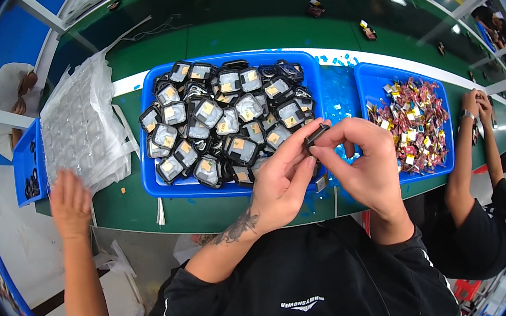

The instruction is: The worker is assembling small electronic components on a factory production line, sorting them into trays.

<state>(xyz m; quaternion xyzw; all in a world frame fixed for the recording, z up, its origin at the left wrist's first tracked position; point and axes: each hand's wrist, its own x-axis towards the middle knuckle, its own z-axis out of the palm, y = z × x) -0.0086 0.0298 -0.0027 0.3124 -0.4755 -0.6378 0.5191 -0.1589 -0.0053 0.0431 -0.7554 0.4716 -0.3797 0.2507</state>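
My left hand (281, 180) and my right hand (364, 160) meet over the near edge of a blue tray (156, 185). Together they pinch a small black square part (316, 134) between their fingertips. A small grey metal piece (321, 182) shows just below, between my two hands. The tray is heaped with several black square parts with clear windows and gold centres (230, 123). To the right stands a smaller blue tray (372, 77) filled with several small red and gold pieces (416, 122).
A stack of clear plastic blister sheets (81, 125) lies at the left on the green table (201, 41). Another person's hand (70, 202) rests by it. A second person's arms (476, 124) reach in at the right. A blue bin (27, 163) sits far left.
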